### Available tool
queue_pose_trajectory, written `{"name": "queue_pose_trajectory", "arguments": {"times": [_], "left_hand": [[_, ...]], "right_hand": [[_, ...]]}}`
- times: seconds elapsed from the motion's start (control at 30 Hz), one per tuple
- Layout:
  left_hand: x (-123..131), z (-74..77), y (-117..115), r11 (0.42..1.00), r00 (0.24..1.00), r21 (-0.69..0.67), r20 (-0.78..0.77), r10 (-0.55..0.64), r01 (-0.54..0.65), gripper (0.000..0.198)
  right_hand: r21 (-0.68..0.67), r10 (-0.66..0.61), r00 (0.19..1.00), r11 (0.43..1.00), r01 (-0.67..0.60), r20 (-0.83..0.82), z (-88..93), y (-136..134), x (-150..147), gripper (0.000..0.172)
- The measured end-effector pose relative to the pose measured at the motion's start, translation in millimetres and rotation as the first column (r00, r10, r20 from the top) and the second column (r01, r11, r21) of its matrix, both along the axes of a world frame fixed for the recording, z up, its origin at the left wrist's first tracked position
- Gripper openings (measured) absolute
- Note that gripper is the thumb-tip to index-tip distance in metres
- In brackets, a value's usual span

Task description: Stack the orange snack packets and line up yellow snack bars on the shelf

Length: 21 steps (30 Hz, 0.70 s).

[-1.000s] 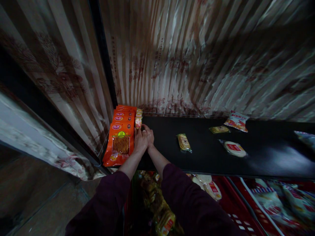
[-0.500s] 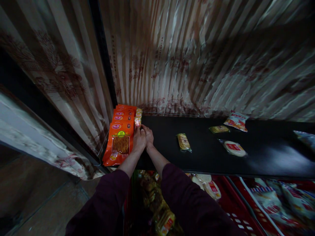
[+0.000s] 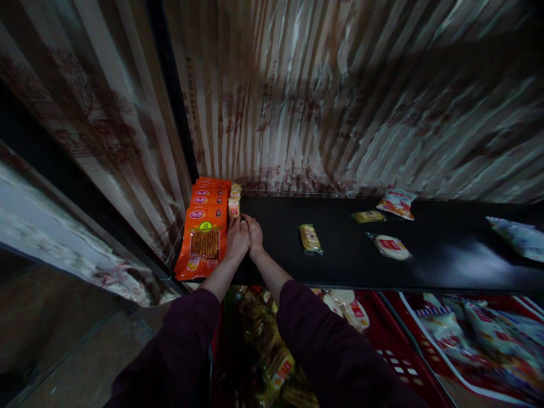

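My left hand [image 3: 238, 237] and my right hand [image 3: 254, 233] are pressed together on the black shelf [image 3: 272, 260], their fingers curled closed. Whatever lies between or under them is hidden. Just beyond the left fingertips, a row of small yellow-wrapped snack packets [image 3: 234, 207] runs back toward the wall. Against that row on the left lie overlapping orange snack bags [image 3: 204, 243], the front one with a clear window showing brown sticks. Right of my hands, a single yellow-wrapped snack packet [image 3: 310, 238] rests on the shelf.
Farther right lie another yellow packet [image 3: 368, 216], a round white packaged snack [image 3: 391, 247], a red-and-white bag [image 3: 397, 203] and a pale bag [image 3: 518, 237]. Below the shelf stand red baskets [image 3: 382, 334] of packaged snacks. A black post [image 3: 172, 85] and patterned curtain [image 3: 297, 85] bound the left and back.
The view has shifted slightly, so the shelf goods appear a little farther left and higher. My hands stay together at the front of the packet row.
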<state>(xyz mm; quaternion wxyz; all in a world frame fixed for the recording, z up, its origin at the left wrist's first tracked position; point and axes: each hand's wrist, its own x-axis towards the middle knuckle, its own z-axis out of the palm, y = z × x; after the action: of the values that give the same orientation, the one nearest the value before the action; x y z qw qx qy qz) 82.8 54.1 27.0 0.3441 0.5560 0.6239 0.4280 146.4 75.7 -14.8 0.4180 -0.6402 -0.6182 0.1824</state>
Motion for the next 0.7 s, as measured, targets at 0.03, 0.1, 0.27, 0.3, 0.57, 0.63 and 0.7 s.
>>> {"name": "queue_pose_trajectory", "arguments": {"times": [0.03, 0.1, 0.27, 0.3, 0.57, 0.63, 0.7], "left_hand": [[0.1, 1.1, -2.4, 1.0, 1.0, -0.007, -0.014, -0.004, 0.004, 0.042], [0.2, 3.6, -9.1, 1.0, 0.999, -0.02, -0.033, -0.017, 0.016, 0.042], [0.0, 8.0, -37.2, 0.999, 0.999, -0.039, -0.002, -0.035, 0.035, 0.041], [0.2, 8.6, -44.5, 0.999, 0.999, -0.036, 0.011, -0.032, 0.033, 0.041], [8.2, 10.3, -114.8, 0.995, 0.993, 0.064, 0.089, -0.081, 0.076, 0.037], [10.0, 7.7, -135.4, 0.993, 0.991, 0.078, 0.087, -0.097, 0.091, 0.038], [11.1, 3.3, -155.7, 0.989, 0.988, 0.103, 0.099, -0.116, 0.106, 0.039]], "right_hand": [[0.001, 0.006, 1.0, 1.0, -0.006, 0.001, 1.8, -3.1, 0.1, 0.037], [-0.003, 0.017, 1.0, 1.0, -0.017, 0.006, 6.2, -10.4, 0.8, 0.035], [-0.032, 0.074, 0.997, 0.997, -0.073, 0.016, 17.5, -36.2, 7.1, 0.034], [-0.033, 0.082, 0.997, 0.996, -0.082, 0.014, 19.3, -43.1, 9.2, 0.035], [0.031, 0.085, 0.996, 0.996, -0.085, -0.012, 30.5, -118.6, 23.6, 0.042], [0.041, 0.079, 0.997, 0.996, -0.078, -0.016, 31.0, -139.9, 24.9, 0.044], [0.048, 0.07, 0.997, 0.996, -0.07, -0.01, 29.7, -160.2, 25.8, 0.045]]}}
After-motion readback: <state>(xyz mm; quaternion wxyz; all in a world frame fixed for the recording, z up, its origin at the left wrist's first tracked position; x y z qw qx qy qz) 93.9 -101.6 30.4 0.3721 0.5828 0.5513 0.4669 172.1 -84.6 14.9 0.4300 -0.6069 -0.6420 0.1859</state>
